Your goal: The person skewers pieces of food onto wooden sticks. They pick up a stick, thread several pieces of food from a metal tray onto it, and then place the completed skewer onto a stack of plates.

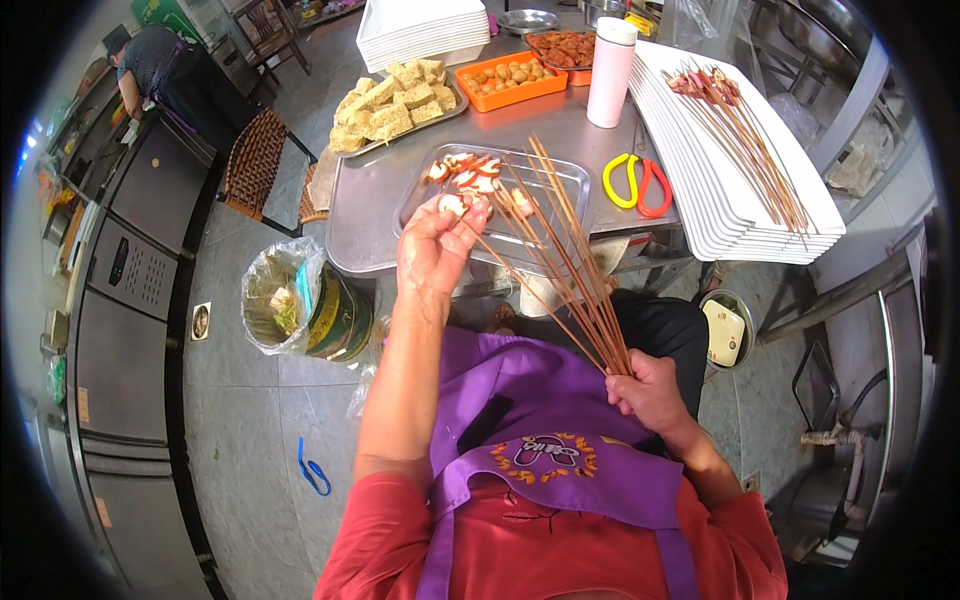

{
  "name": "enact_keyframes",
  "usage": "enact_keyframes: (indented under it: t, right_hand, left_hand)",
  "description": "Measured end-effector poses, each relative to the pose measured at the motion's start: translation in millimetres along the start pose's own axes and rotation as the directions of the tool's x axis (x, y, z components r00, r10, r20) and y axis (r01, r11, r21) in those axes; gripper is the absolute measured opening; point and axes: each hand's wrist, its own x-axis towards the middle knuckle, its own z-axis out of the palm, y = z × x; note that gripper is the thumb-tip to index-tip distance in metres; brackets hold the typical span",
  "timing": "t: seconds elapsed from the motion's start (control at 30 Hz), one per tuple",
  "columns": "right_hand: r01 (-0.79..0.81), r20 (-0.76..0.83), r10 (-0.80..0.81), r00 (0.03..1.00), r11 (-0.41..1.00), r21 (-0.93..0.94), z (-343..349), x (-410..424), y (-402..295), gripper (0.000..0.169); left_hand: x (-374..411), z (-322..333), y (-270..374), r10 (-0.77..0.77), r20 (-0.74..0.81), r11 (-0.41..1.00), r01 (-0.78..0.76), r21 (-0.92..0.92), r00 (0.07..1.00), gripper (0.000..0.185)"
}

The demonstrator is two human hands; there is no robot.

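Pinched in the fingertips of my left hand (436,251) is a white, red-edged food piece (452,204). One bamboo skewer (525,286) slants from my right hand up to that piece; my fingers hide whether its tip has gone in. My right hand (646,391) grips a bundle of bamboo skewers (592,300) near the lower ends, over my lap. The bundle's upper ends fan out above a shallow metal tray (574,180). More red-and-white pieces (469,171) lie in this tray, just beyond my left hand.
Yellow-handled and red-handled scissors (621,181) lie right of the tray, near stacked white trays (795,180) bearing meat skewers (739,142). Behind are tofu blocks (397,97), an orange tray (517,97) and a pink tumbler (607,75). A lined bin (337,315) stands left; a person (172,75) bends at a counter.
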Motion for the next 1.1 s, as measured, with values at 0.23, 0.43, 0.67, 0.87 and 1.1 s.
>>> enact_keyframes:
  t: [0.23, 0.43, 0.67, 0.87, 1.1]
  right_hand:
    - [-0.004, -0.020, 0.004, 1.000, 1.000, -0.028, 3, 1, 6, 0.009]
    - [-0.030, -0.067, 0.027, 0.997, 0.998, -0.049, 8, -1, 3, 0.010]
    - [0.071, -0.107, -0.078, 0.991, 0.995, -0.073, 17, 2, 8, 0.008]
    - [0.115, -0.079, -0.125, 0.989, 0.987, -0.110, 7, 5, 16, 0.007]
    - [0.125, -0.077, -0.133, 0.988, 0.987, -0.105, 5, 8, 24, 0.007]
  left_hand:
    - [-3, -1, -3, 0.045, 0.018, 0.999, -0.046, 0.025, 0.999, 0.014]
    - [-9, 5, -11, 0.112, -0.050, 0.988, -0.106, 0.113, 0.992, 0.014]
    - [-10, 7, -10, 0.023, -0.073, 0.997, -0.017, 0.074, 0.997, 0.016]
    - [-12, 16, -5, 0.154, -0.210, 0.961, -0.097, 0.260, 0.965, 0.019]
    - [-10, 9, -7, 0.134, -0.187, 0.961, -0.082, 0.265, 0.973, 0.019]
